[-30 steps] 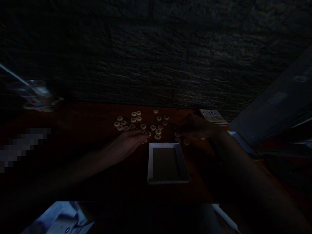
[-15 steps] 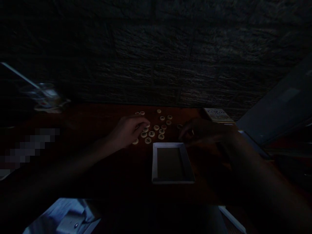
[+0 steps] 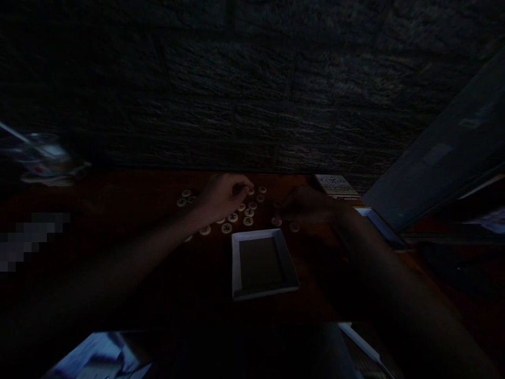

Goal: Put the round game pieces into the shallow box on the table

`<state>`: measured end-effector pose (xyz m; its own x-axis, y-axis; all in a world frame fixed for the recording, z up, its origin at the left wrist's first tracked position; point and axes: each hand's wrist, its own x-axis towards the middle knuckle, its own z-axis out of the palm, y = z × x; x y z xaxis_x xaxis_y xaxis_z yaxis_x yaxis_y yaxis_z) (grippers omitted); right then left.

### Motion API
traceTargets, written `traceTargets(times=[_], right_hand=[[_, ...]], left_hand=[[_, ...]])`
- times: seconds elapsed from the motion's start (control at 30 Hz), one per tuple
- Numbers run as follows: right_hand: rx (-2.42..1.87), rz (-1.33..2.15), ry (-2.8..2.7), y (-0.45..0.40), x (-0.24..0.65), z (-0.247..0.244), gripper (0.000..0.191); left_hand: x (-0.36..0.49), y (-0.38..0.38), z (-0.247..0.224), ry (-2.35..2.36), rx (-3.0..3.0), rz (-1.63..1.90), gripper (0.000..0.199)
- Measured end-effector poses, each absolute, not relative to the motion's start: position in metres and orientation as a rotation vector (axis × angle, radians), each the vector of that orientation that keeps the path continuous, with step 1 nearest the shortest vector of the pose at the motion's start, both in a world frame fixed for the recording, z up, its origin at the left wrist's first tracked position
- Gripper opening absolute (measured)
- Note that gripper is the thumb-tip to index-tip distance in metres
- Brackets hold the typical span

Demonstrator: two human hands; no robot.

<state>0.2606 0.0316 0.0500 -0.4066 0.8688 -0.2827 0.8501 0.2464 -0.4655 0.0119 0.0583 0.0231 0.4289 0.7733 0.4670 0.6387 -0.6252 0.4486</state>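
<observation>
Round, pale xiangqi pieces with dark or reddish characters, such as one xiangqi piece [image 3: 232, 217], lie scattered on the dark wooden table. My left hand [image 3: 221, 196] reaches over them, thumb and forefinger pinched together at a piece [image 3: 251, 191] near the back. On the right, my right hand [image 3: 305, 204] is in deep shadow with its fingers curled down. Reddish pieces lie at its fingertips, one of them a piece [image 3: 276, 222] just in front. What its fingers hold is too dark to make out. A shallow white-rimmed box [image 3: 235, 268] stands in front of the pieces.
A patterned box [image 3: 337, 185] sits at the back right by the stone wall [image 3: 244, 126]. Beyond my right forearm is a tray-like box [image 3: 379, 226]. A clear cup [image 3: 49, 155] with a straw stands at the far left. A grey panel [image 3: 430, 158] rises at the right.
The view has swung to the right. My left hand has moved over the pieces to one near the back. My right hand has come closer to the pieces, with reddish ones now showing beside it.
</observation>
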Motion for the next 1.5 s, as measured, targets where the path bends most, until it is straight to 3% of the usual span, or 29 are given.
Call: traceTargets(times=[0.1, 0.27, 0.47, 0.67, 0.9, 1.13, 1.27, 1.5], right_hand=[[-1.826, 0.631, -2.393, 0.035, 0.270, 0.053, 0.031], [-1.925, 0.480, -2.430, 0.038, 0.289, 0.057, 0.006], [-2.025, 0.583, -2.489, 0.040, 0.286, 0.056, 0.011], [-1.905, 0.691, -2.514, 0.039, 0.289, 0.056, 0.040], [-1.924, 0.365, -2.603, 0.047, 0.313, 0.057, 0.018], [-2.416, 0.815, -2.197, 0.038, 0.328, 0.051, 0.029], [-2.263, 0.917, -2.244, 0.031, 0.314, 0.059, 0.016], [-1.977, 1.329, -2.334, 0.027, 0.309, 0.065, 0.047]], left_hand=[[0.017, 0.072, 0.018, 1.270, 2.444, 1.039, 0.020], [0.009, 0.076, 0.007, 1.345, 2.450, 1.023, 0.021], [0.000, 0.069, 0.001, 1.367, 2.442, 0.958, 0.023], [-0.003, 0.068, 0.001, 1.370, 2.465, 0.957, 0.025], [-0.007, 0.072, -0.001, 1.401, 2.506, 0.980, 0.024], [-0.006, 0.072, 0.001, 1.380, 2.477, 0.998, 0.023], [-0.006, 0.071, 0.001, 1.371, 2.477, 1.015, 0.024], [-0.005, 0.072, 0.002, 1.389, 2.513, 0.992, 0.025]])
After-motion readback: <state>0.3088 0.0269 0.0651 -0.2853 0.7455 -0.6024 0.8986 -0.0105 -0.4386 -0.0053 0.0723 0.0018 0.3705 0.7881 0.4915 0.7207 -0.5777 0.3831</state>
